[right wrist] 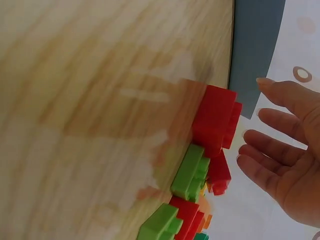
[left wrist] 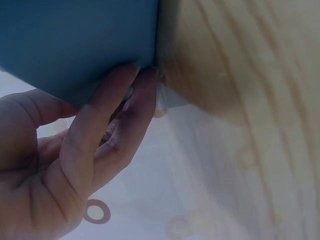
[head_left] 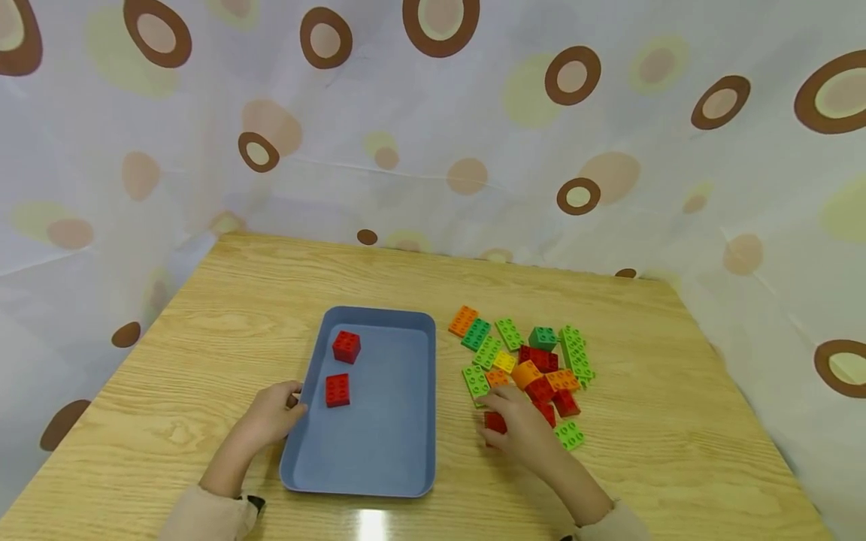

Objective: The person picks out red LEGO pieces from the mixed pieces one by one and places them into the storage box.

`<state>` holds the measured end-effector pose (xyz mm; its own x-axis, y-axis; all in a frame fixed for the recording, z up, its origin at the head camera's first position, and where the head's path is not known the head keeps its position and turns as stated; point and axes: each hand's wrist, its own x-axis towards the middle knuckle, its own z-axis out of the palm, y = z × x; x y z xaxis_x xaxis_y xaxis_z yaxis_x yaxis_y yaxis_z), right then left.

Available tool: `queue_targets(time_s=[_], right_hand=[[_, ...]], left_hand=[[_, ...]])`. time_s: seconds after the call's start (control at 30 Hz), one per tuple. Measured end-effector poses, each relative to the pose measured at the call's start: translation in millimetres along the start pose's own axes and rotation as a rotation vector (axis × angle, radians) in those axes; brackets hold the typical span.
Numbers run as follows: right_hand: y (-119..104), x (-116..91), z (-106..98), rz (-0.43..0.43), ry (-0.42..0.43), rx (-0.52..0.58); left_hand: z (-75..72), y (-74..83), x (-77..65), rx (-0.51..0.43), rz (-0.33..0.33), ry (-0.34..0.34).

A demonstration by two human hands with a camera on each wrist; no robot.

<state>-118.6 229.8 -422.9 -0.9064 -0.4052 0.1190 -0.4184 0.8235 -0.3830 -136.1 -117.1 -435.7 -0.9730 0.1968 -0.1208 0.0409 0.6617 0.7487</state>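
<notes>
My left hand (head_left: 271,413) is at the left side of a blue-grey tray (head_left: 368,481). It holds the tray's edge, with fingertips on the outer wall (left wrist: 80,40) in the left wrist view. Two red toy building bricks lie in the tray, an upper one (head_left: 346,347) and a lower one (head_left: 337,391). Over the near left part of a brick pile hovers my right hand (head_left: 521,424), its fingers spread and apart from the bricks. Beneath it stands a red brick (right wrist: 212,117), partly hidden by the hand in the head view.
Right of the tray lie loose bricks, among them a dark green one (head_left: 543,338), a long light green one (head_left: 575,353), an orange one (head_left: 464,320) and a yellow one (head_left: 504,361). A patterned curtain (head_left: 406,150) hangs behind the wooden table (head_left: 271,278).
</notes>
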Motion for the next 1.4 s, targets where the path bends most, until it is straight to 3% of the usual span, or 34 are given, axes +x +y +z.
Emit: queue_targets(time_s=[0.2, 0.5, 1.07, 1.4], right_hand=[[4, -8, 0, 0.054, -0.073, 0.004], [8, -10, 7, -0.032, -0.104, -0.008], [8, -11, 9, -0.103, -0.1, 0.011], [1, -2, 4, -0.095, -0.084, 0.05]], left_hand=[[0.0, -0.2, 0.1, 0.011, -0.005, 0.0], [0.7, -0.9, 1.3, 0.033, 0.01, 0.0], [0.0, -0.5, 1.2, 0.026, 0.003, -0.003], [0.0, -1.4, 1.1, 0.018, -0.001, -0.01]])
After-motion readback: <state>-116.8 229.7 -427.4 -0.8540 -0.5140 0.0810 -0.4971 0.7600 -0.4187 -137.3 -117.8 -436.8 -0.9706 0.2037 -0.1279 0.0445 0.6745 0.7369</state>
